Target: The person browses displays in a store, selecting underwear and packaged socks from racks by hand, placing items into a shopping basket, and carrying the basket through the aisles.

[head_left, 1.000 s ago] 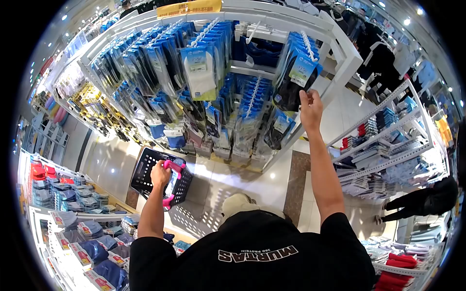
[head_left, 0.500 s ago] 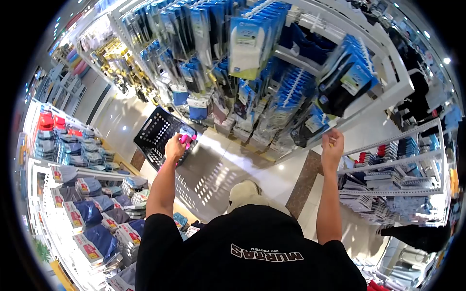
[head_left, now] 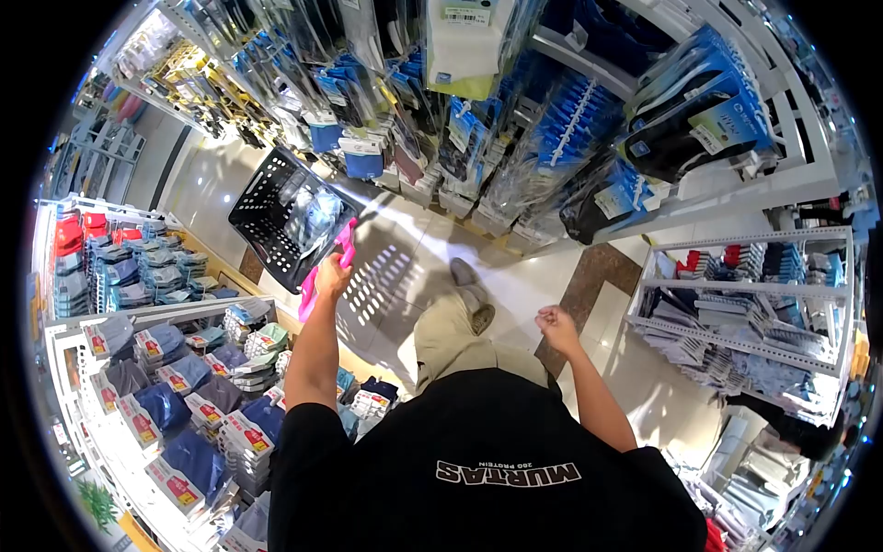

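A black perforated shopping basket (head_left: 262, 207) hangs at the left, tilted, with clear plastic packages (head_left: 319, 213) inside. My left hand (head_left: 331, 275) is closed round its pink handle (head_left: 346, 237). Out over the floor, right of my legs, is my right hand (head_left: 556, 327), fingers curled loosely and touching no rack; whether something small is in it cannot be made out. Above and to the right of that hand, black items in blue-topped packs (head_left: 704, 129) hang on a white rack.
White shelves of folded packaged goods (head_left: 166, 405) stand close on the left. Another white shelf unit (head_left: 750, 287) stands at the right. Blue-topped packs on hooks (head_left: 575, 124) fill the front rack. A person in dark clothes (head_left: 786, 425) is partly visible at the right.
My right hand has come down from the hanging black items toward my body. The basket has swung open to view, its packages now visible. The camera view has shifted downward, and my feet now show.
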`<state>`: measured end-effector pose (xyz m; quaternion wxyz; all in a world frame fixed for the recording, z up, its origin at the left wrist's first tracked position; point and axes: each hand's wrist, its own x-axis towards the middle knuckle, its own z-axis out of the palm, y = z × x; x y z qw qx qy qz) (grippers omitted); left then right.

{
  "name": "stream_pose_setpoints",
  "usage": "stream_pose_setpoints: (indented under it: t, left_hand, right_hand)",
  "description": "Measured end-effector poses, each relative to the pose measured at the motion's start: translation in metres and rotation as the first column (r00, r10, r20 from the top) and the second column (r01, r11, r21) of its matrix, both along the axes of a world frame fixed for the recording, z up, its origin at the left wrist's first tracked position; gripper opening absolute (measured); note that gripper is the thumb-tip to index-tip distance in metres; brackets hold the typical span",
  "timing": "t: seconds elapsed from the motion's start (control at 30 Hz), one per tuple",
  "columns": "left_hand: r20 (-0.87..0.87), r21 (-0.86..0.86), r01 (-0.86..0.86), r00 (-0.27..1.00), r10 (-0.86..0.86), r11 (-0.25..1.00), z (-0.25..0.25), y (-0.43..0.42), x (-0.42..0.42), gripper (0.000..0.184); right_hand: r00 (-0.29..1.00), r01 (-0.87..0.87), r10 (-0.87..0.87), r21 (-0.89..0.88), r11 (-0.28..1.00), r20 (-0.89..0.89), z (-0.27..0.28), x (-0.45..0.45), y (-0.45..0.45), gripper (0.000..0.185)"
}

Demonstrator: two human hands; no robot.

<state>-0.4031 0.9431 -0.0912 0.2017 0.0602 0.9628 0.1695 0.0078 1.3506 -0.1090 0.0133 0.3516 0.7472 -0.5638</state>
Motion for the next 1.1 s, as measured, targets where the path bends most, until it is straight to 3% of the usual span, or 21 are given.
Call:
stream_pose_setpoints:
  t: [0.1,0.13,0.2,0.23,0.33,0.43,0.47,0.53,0.6,0.7,0.8,0.93,1.1]
  left_hand:
    - [0.054,0.036,0.0,0.999,-0.002,0.999,-0.019,-0.008,0.018,0.037]
    - [0.095,0.062,-0.014,0.995,0.008,0.998,-0.025,-0.011,0.025,0.037]
    - [0.138,0.095,-0.019,0.99,0.006,0.995,-0.049,-0.024,0.039,0.037]
    - [0.143,0.099,-0.007,0.99,-0.007,0.995,-0.063,-0.034,0.045,0.038]
    - [0.201,0.091,-0.025,0.98,0.006,0.996,-0.055,-0.041,0.068,0.035]
    - [0.285,0.1,-0.043,0.958,0.012,0.994,-0.049,-0.049,0.083,0.035]
    - [0.273,0.108,-0.057,0.962,0.025,0.992,-0.05,-0.05,0.087,0.034]
    - [0.294,0.131,-0.064,0.956,0.023,0.989,-0.048,-0.053,0.09,0.037]
    - [0.291,0.141,-0.068,0.956,0.025,0.988,-0.028,-0.048,0.085,0.04]
    - [0.269,0.216,-0.055,0.963,-0.005,0.975,-0.003,-0.038,0.07,0.041]
    - [0.294,0.258,-0.049,0.955,-0.03,0.965,0.02,-0.028,0.042,0.047]
    - [0.213,0.371,-0.054,0.977,-0.029,0.927,0.04,-0.016,0.005,0.051]
    - [0.115,0.431,-0.037,0.993,-0.014,0.902,0.082,-0.015,-0.049,0.054]
  right_hand:
    - [0.956,-0.056,0.058,-0.018,0.998,0.289,-0.019,0.037,-0.014,0.022]
    - [0.933,-0.164,0.147,0.024,0.986,0.328,-0.04,0.061,-0.012,0.022]
    - [0.882,-0.114,0.119,-0.038,0.993,0.456,-0.071,0.105,-0.012,0.023]
    - [0.836,0.059,0.016,-0.12,0.991,0.548,-0.074,0.113,-0.018,0.024]
    - [0.788,0.145,-0.103,-0.02,0.989,0.608,-0.044,0.097,-0.034,0.027]
    - [0.843,0.142,-0.092,-0.054,0.988,0.53,-0.066,0.071,-0.035,0.03]
    - [0.831,-0.004,0.07,-0.12,0.993,0.551,-0.096,0.06,-0.023,0.031]
    - [0.776,-0.039,0.189,-0.253,0.967,0.602,-0.076,-0.017,-0.023,0.024]
    - [0.905,-0.277,0.249,0.034,0.96,0.344,-0.067,-0.092,-0.029,0.024]
    - [0.995,0.044,-0.014,-0.306,0.951,0.1,-0.041,-0.198,-0.044,0.014]
    - [0.987,-0.027,0.042,-0.097,0.995,0.154,0.05,-0.3,-0.087,0.024]
    - [0.996,-0.043,0.055,-0.157,0.987,0.074,0.053,-0.341,-0.116,0.023]
    - [0.986,-0.067,0.089,-0.149,0.987,0.141,0.021,-0.323,-0.147,0.024]
